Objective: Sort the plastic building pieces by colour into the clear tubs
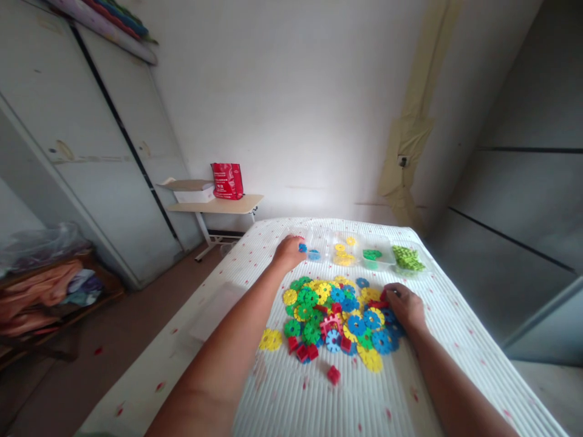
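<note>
A loose pile of notched plastic flower discs (pixel 356 325) in blue, green and yellow lies on the table, with red block pieces (pixel 334 374) among and in front of them. My left hand (pixel 290 254) reaches past the pile to a row of clear containers; its fingers are curled by a blue disc (pixel 303 247), apparently gripping it. Other blue discs (pixel 314 255) sit in the clear container there. At the pile's right edge, my right hand (pixel 407 305) has its fingers closed around a red piece (pixel 384 297), partly hidden by them.
Further containers hold yellow discs (pixel 345 258), green discs (pixel 372 255) and light green pieces (pixel 409 258). A clear plastic lid or tray (pixel 216 312) lies left of my left forearm. Behind stands a side table (pixel 218 205) with a red bag (pixel 228 181) and a box (pixel 194 193).
</note>
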Demonstrator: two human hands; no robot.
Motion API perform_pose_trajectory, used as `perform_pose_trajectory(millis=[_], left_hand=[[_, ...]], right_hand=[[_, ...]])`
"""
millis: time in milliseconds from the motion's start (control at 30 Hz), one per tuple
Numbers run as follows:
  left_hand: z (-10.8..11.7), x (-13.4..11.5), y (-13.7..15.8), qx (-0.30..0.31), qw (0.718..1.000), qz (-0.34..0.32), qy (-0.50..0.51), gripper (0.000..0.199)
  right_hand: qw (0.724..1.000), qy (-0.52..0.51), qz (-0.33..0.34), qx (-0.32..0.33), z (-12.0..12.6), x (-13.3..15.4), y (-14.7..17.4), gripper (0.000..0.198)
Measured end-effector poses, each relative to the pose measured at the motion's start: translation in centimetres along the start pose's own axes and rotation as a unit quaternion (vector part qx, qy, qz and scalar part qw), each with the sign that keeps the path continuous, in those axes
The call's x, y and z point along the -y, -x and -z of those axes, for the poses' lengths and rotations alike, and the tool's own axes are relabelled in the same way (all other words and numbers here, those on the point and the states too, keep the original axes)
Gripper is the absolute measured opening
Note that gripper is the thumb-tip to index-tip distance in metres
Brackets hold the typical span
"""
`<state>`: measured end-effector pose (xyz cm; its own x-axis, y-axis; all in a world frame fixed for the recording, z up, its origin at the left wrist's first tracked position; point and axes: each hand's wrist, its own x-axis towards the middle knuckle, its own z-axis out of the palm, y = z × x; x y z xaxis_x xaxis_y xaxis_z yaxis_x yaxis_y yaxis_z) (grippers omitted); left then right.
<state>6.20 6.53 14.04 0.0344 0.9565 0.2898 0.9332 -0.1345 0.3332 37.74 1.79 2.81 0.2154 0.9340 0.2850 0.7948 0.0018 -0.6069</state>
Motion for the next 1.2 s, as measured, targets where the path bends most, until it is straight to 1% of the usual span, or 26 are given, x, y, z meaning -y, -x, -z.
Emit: perform_pose_trajectory(millis=[100, 167, 267, 367, 467, 533, 600, 700, 733, 800, 867, 933, 1000, 1067, 1133, 1200], left_hand=[[-1.9, -1.2, -3.3, -0.02, 1.0, 0.023, 0.007, 0.039], [-3.2, -1.6, -4.5, -0.028, 0.999, 0.031, 0.012, 0.045], [-4.6, -1.6, -4.8, -0.034, 0.999, 0.035, 0.02, 0.045], [-5.1, -1.0, -3.7, -0.036, 0.999, 0.029, 0.027, 0.039], [-4.8, -0.4, -1.7, -0.037, 0.999, 0.023, 0.031, 0.035], [-4.4, -0.1, 0.5, -0.031, 0.999, 0.014, 0.035, 0.031], [-3.9, 0.2, 3.4, -0.016, 0.999, -0.014, 0.045, 0.029], [-3.2, 1.0, 8.6, 0.021, 0.996, -0.057, 0.062, 0.029], [-3.0, 1.4, 10.4, 0.035, 0.995, -0.065, 0.065, 0.031], [-2.8, 2.5, 13.7, 0.061, 0.994, -0.065, 0.06, 0.043], [-2.8, 3.4, 16.4, 0.1, 0.992, -0.065, 0.046, 0.063], [-3.2, 4.1, 18.4, 0.125, 0.99, -0.054, 0.018, 0.081], [-4.0, 4.3, 19.7, 0.142, 0.988, -0.058, -0.004, 0.092], [-4.9, 4.2, 20.1, 0.137, 0.988, -0.07, -0.01, 0.092], [-5.8, 3.8, 19.8, 0.116, 0.99, -0.083, -0.005, 0.086], [-6.5, 3.3, 19.0, 0.093, 0.991, -0.099, 0.007, 0.08]], right_hand=[[1.0, -0.002, 0.005, -0.003, 0.1, 0.1, 0.1, 0.029], [1.0, -0.005, 0.01, 0.0, 0.2, 0.2, 0.1, 0.028], [1.0, -0.001, 0.006, 0.005, 0.2, 0.2, 0.1, 0.027], [1.0, -0.003, 0.002, 0.009, 0.2, 0.2, 0.1, 0.027], [1.0, -0.003, -0.001, 0.009, 0.1, 0.2, 0.1, 0.028], [1.0, -0.004, -0.005, 0.009, 0.2, 0.3, 0.1, 0.028], [1.0, -0.009, -0.008, 0.01, 0.2, 0.4, 0.2, 0.028], [1.0, -0.021, -0.013, 0.012, 0.3, 0.5, 0.2, 0.028], [0.999, -0.026, -0.016, 0.011, 0.4, 0.4, 0.1, 0.028], [0.999, -0.039, -0.019, 0.008, 0.5, 0.3, 0.0, 0.028], [0.998, -0.053, -0.024, 0.004, 0.7, 0.1, 0.0, 0.027], [0.998, -0.062, -0.028, -0.005, 0.9, 0.2, -0.1, 0.028], [0.998, -0.063, 0.002, -0.018, 1.0, 0.5, -0.1, 0.031], [0.996, -0.049, 0.076, -0.015, 0.8, 1.1, 0.0, 0.033], [0.99, -0.018, 0.139, 0.019, 0.5, 1.6, 0.1, 0.033], [0.987, 0.022, 0.148, 0.06, 0.1, 1.8, 0.2, 0.032]])
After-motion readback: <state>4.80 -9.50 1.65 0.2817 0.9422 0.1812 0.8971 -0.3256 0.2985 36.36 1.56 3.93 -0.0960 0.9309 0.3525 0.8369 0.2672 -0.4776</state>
